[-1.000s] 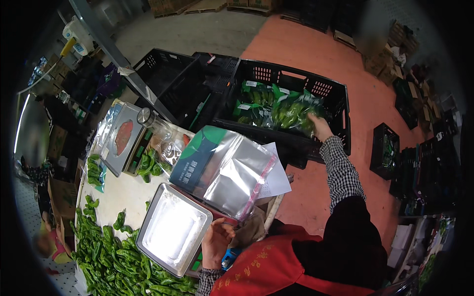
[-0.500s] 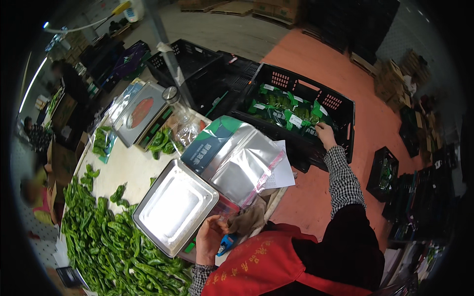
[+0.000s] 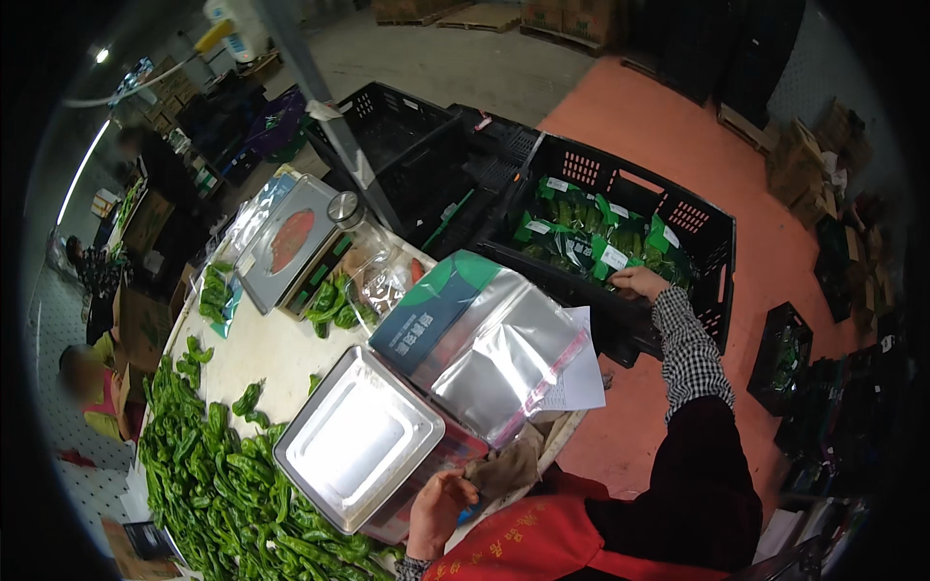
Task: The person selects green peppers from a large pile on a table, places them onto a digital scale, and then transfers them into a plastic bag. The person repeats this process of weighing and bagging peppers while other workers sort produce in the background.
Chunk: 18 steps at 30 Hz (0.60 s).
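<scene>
My right hand [image 3: 641, 283] reaches into a black crate [image 3: 712, 324] and pinches the near edge of a clear-and-green bag of green peppers [image 3: 612, 258]. Several such labelled bags lie flat side by side in the crate. My left hand [image 3: 441, 505] hovers by the front table edge with loosely bent fingers and nothing visible in them. Beside it are a crumpled brown cloth [image 3: 509, 463] and a scale with a shiny metal pan [image 3: 360, 438]. A stack of flat, empty plastic bags [image 3: 484, 349] lies just beyond the pan.
Loose green peppers [image 3: 228, 494] are heaped on the table's left side. Farther back stand a second scale [image 3: 291, 242] and a lidded jar [image 3: 354, 218]. A metal post [image 3: 344, 145] rises at the far table edge. More black crates [image 3: 387, 126] stand behind; people work at far left.
My view has shifted, moving the scene slightly right and down. My right hand's fingers have turned leftward along the bag's near edge. My left hand stays beside the scale and cloth.
</scene>
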### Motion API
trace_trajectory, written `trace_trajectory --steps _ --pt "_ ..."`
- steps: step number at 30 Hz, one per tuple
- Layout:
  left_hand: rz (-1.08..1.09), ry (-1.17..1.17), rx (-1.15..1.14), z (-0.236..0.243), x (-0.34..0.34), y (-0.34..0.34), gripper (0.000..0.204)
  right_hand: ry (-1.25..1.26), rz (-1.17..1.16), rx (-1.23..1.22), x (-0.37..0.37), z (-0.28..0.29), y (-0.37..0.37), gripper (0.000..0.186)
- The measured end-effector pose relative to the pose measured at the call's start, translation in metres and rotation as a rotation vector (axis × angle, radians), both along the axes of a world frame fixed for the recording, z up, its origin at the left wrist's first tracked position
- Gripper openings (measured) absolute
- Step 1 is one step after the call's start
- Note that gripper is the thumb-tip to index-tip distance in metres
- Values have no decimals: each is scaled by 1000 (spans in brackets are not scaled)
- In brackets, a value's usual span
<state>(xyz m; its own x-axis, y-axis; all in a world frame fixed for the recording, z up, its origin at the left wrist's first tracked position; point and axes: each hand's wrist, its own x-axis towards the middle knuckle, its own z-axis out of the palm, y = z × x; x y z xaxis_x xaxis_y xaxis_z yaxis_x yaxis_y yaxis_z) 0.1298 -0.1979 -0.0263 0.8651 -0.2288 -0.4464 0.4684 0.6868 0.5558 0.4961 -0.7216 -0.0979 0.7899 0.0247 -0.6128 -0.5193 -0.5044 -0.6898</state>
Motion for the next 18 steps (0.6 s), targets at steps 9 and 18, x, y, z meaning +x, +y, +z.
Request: trace_trajectory --steps 9,18 --pt "-108 105 -1 -17 36 -30 47 153 -29 -83 44 32 7 46" --pt "-86 48 262 14 5 -5 38 -306 133 -234 67 -73 -34 48"
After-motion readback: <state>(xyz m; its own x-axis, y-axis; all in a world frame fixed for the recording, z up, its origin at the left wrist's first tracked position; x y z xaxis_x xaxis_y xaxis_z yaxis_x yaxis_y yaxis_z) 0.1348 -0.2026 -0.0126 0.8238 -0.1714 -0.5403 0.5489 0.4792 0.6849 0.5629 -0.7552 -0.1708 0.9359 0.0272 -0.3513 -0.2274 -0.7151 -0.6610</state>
